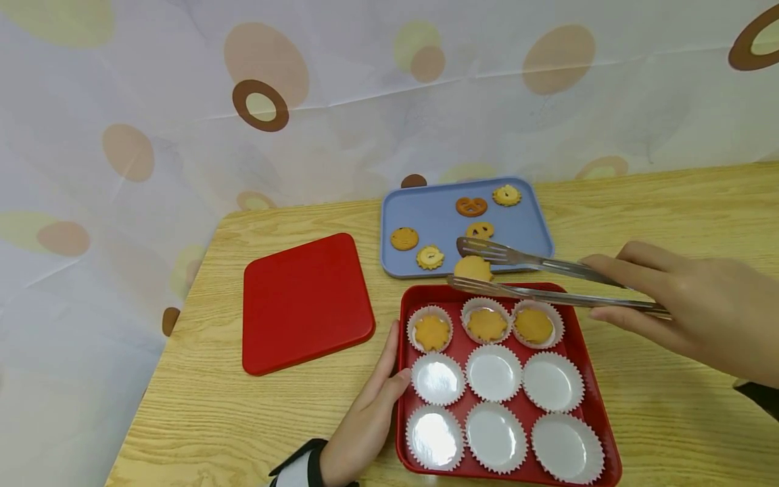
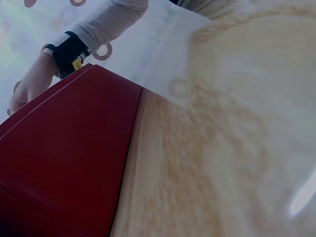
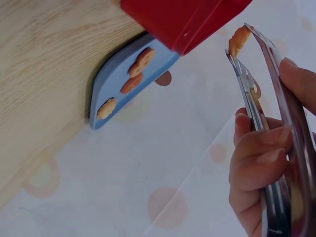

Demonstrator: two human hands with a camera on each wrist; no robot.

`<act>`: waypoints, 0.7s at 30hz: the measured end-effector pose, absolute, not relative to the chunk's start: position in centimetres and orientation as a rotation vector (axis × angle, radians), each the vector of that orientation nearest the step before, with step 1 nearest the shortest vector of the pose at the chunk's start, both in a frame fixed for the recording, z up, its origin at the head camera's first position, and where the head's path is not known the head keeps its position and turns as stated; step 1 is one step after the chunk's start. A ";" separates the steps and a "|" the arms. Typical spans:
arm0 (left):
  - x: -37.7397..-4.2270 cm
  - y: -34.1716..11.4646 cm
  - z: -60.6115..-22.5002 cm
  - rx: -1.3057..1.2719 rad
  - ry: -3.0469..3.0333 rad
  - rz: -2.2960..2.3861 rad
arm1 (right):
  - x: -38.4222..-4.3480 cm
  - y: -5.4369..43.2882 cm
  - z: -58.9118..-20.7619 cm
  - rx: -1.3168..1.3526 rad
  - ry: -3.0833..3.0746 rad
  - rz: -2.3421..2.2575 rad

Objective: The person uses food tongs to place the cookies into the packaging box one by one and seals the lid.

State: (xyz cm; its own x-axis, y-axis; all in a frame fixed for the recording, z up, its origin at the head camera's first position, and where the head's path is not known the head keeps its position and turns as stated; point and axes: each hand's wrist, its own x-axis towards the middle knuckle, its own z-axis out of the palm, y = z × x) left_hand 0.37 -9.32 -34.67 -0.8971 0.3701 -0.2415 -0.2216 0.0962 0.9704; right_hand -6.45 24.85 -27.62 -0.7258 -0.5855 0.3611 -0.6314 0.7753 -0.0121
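My right hand [image 1: 688, 297] grips steel tongs [image 1: 548, 265], thumb on one arm and fingers on the other. Between their tips a scalloped cookie [image 1: 473, 268] hangs over the far edge of a red baking tin [image 1: 587, 365]. In the right wrist view the same cookie [image 3: 239, 40] shows edge-on. My left hand [image 1: 365, 412] rests with extended fingers against the tin's left side; the left wrist view shows only the tin's wall [image 2: 64, 153], not those fingers. Three paper cups in the far row hold cookies, such as a star-shaped cookie [image 1: 432, 333]; the nearer cups [image 1: 494, 373] are empty.
Beyond the tin, a blue tray [image 1: 420, 210] carries several cookies and a pretzel [image 1: 471, 206]. A red square lid [image 1: 307, 304] lies left of the tin on the wooden table [image 1: 207, 379]. A patterned cloth [image 1: 365, 135] hangs behind the table.
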 end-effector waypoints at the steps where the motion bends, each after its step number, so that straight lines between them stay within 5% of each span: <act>1: 0.4 -9.3 -34.7 0.146 1.954 1.852 | -6.3 24.7 -27.6 0.940 -2.634 0.188; 21: 0.3 -9.3 -34.5 0.137 1.983 1.830 | -3.5 22.9 -29.3 1.124 -2.757 0.165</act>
